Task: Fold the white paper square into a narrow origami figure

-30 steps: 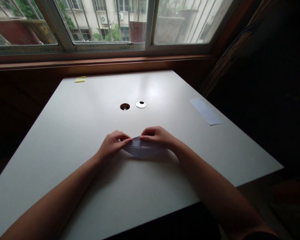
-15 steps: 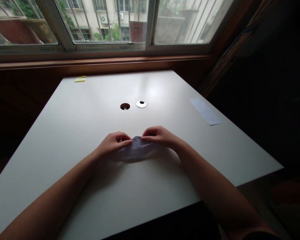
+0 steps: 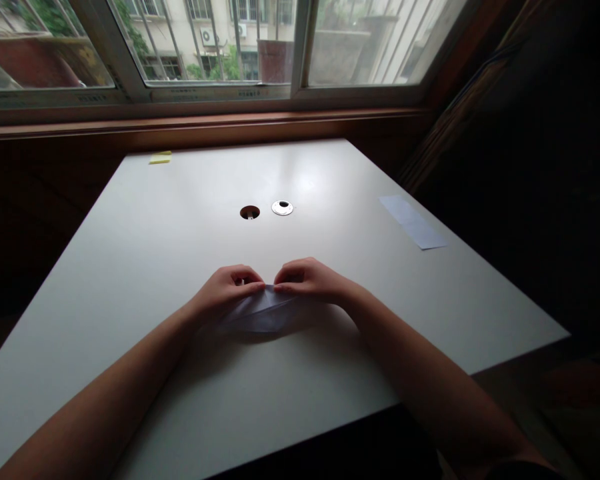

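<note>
A folded piece of white paper (image 3: 266, 319) is held between my two hands, above the white table (image 3: 220, 413). My left hand (image 3: 233, 285) pinches its upper edge between thumb and fingers. Close beside it, my right hand (image 3: 307, 277) pinches the same edge, the fingertips of the two hands almost meeting. A crease runs across the paper, and its right end is partly hidden behind my right hand. A soft shadow falls on the table below it.
A flat paper strip (image 3: 413, 223) lies near the table's right edge. Yellow sticky notes (image 3: 161, 157) sit at the far left corner. Beyond my hands are a round hole (image 3: 250, 213) and a silver cable cover (image 3: 283, 208). A window (image 3: 220, 47) stands behind the table.
My right hand has shifted left and slightly nearer, closing the gap to my left hand. The paper's raised point between the fingers has lowered, and the paper sits a little nearer me.
</note>
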A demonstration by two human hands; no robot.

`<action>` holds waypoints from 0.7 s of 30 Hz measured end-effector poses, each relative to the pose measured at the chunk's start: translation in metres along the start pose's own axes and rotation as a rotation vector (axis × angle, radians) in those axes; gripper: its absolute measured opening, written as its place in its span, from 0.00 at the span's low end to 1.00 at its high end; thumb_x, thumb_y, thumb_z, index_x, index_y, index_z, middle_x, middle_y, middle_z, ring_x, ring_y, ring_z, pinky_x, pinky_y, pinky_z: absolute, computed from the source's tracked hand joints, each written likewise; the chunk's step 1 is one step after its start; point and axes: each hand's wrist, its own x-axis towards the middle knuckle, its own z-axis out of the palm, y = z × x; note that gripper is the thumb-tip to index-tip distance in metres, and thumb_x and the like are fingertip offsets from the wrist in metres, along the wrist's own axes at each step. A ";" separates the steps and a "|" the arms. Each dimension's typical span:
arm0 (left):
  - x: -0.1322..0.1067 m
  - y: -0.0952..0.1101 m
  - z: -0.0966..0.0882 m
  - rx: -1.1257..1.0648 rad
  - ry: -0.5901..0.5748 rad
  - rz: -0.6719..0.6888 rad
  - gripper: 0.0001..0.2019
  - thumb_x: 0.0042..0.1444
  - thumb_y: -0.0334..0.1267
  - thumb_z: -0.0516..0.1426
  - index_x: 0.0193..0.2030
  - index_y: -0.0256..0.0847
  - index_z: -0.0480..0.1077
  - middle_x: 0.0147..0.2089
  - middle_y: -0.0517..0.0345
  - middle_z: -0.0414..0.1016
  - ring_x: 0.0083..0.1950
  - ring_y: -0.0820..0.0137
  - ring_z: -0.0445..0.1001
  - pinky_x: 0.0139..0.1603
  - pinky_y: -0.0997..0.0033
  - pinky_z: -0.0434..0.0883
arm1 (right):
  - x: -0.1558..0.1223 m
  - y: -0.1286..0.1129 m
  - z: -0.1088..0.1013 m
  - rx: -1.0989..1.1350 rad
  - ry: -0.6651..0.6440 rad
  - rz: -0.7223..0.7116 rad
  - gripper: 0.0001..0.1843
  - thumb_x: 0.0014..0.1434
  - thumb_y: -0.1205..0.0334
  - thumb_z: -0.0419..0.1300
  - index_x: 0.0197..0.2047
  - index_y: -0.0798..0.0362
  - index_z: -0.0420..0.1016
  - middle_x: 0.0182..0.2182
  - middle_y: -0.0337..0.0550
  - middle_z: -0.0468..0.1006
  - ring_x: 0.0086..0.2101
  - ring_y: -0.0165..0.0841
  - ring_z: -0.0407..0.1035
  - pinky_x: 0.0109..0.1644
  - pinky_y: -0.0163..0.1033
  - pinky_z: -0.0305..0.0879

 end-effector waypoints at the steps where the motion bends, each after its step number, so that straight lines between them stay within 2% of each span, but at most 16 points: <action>1: 0.000 0.001 0.000 -0.007 0.002 -0.001 0.14 0.54 0.50 0.60 0.34 0.41 0.79 0.34 0.55 0.79 0.38 0.65 0.74 0.38 0.70 0.68 | 0.000 -0.002 0.000 -0.004 0.003 -0.001 0.14 0.60 0.52 0.62 0.39 0.53 0.81 0.32 0.41 0.81 0.35 0.32 0.72 0.38 0.35 0.64; 11: -0.002 0.006 0.010 0.008 -0.002 -0.022 0.13 0.56 0.48 0.60 0.34 0.41 0.78 0.33 0.59 0.79 0.36 0.67 0.73 0.36 0.72 0.66 | 0.002 -0.008 0.002 -0.108 0.001 -0.040 0.12 0.60 0.55 0.62 0.37 0.53 0.82 0.31 0.41 0.79 0.33 0.31 0.72 0.36 0.34 0.63; 21: -0.004 0.009 0.010 -0.056 -0.009 -0.059 0.13 0.56 0.48 0.61 0.35 0.41 0.78 0.34 0.58 0.79 0.37 0.66 0.73 0.38 0.71 0.66 | 0.003 -0.003 0.002 0.028 -0.014 0.088 0.12 0.57 0.54 0.63 0.35 0.54 0.82 0.30 0.40 0.80 0.33 0.32 0.71 0.36 0.34 0.62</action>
